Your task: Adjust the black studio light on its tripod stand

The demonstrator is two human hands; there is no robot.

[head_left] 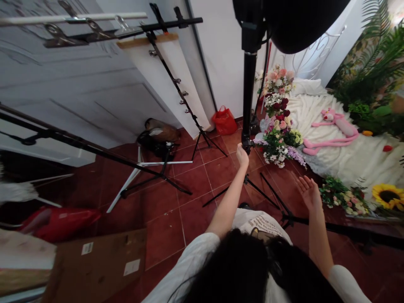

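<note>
My left hand (242,155) is closed around the black pole of a light stand (249,92), at a knob low on its upper section. On top of that pole sits a large black lamp head (303,25), cut off by the upper edge of the view. The stand's legs (261,191) spread on the floor below. My right hand (308,191) hangs in the air to the right with its fingers stretched out and nothing in it. It is nearest to the flowers (344,195) at the edge of a white fur-covered surface.
A pink plush toy (342,126) lies on the white fur cover (309,109), flowers along its side. Left are a backdrop stand (170,71) with clips, another black stand (94,147) and a cardboard box (94,265). A red bag (224,121) stands by the wall.
</note>
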